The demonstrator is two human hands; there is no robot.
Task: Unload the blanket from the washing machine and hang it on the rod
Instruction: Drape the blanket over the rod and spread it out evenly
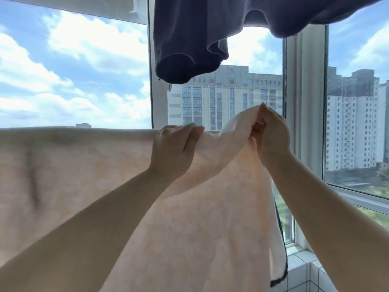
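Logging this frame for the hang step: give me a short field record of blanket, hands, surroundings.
blanket: pale peach blanket, draped along a straight top line at left, dark trim at lower right corner
rod: hidden under the blanket
left hand: left hand grips the blanket's top edge
right hand: right hand pinches a raised part of the edge, fingers curled on the cloth
overhead: dark garment hanging above
background: window frame, buildings, cloudy sky

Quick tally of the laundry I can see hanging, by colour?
Peach blanket, gripped by left hand and right hand: 1
Dark navy garment: 1
White cloth, top edge only: 1
Total: 3
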